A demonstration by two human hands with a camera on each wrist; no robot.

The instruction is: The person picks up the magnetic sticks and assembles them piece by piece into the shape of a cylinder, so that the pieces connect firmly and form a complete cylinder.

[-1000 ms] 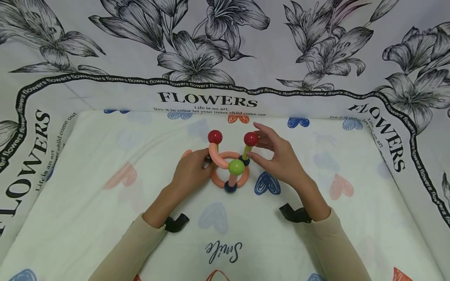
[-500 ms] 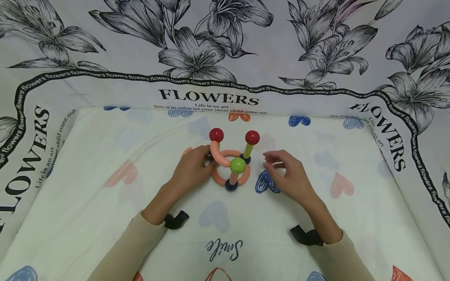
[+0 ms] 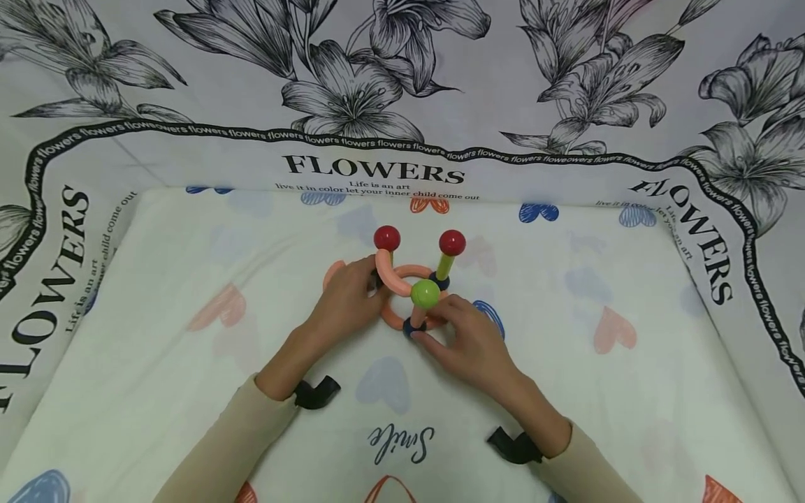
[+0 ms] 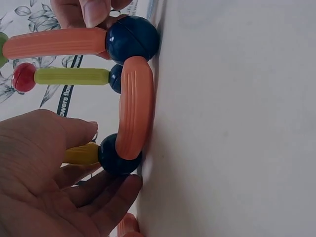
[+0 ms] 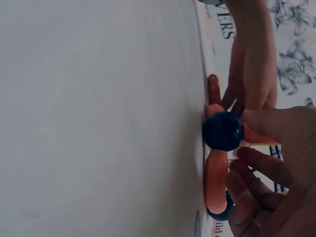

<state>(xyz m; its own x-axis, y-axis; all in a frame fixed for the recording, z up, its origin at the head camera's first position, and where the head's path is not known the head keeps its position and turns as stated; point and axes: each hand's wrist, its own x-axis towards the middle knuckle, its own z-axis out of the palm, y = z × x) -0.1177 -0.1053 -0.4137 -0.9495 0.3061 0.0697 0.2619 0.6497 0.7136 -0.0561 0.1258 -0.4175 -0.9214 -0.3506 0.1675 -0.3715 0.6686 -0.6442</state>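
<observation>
Toy (image 3: 393,318): on desk (image 3: 660,391), between hands
Left hand (image 3: 347,297): fingers curled round left ball (image 4: 108,159)
Right hand (image 3: 473,342): fingers narrow, pinching near ball (image 5: 223,131), just left of them
Pink rod (image 4: 59,41): long axis upright from near ball, nearer right hand

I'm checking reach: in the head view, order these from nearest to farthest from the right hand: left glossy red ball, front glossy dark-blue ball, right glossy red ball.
From the right hand:
1. Front glossy dark-blue ball, at the thumb tip.
2. Right glossy red ball, beyond the hand.
3. Left glossy red ball, beyond and leftward, nearer the left hand.
</observation>
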